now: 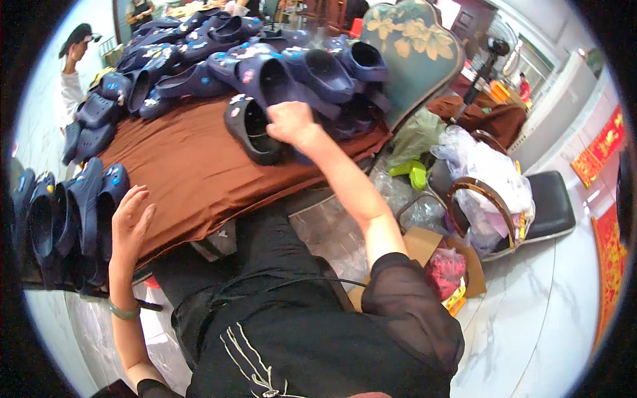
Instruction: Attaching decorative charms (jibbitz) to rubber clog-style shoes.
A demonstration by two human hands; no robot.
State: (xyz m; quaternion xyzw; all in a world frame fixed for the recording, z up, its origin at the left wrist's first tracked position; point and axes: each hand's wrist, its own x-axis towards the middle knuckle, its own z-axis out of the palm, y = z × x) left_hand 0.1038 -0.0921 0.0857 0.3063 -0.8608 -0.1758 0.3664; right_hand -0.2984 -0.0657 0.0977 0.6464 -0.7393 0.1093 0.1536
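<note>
My right hand (290,123) reaches out to the front of a large pile of clogs, its fingers closed on the edge of a navy clog (262,76). Just below and left of that hand, a black clog (251,136) with small charms tilts on the brown cloth (179,172). My left hand (131,215) is raised over the cloth's left front edge, fingers apart and holding nothing. Beside it stands a row of navy clogs (83,205), packed upright side by side, several with colourful charms.
A padded floral headboard (405,56) rises behind the pile. On my right are a black chair (552,205), a basket with plastic bags (488,192), and an open cardboard box (421,245) holding a red bundle. A person in a cap (74,73) stands at the far left.
</note>
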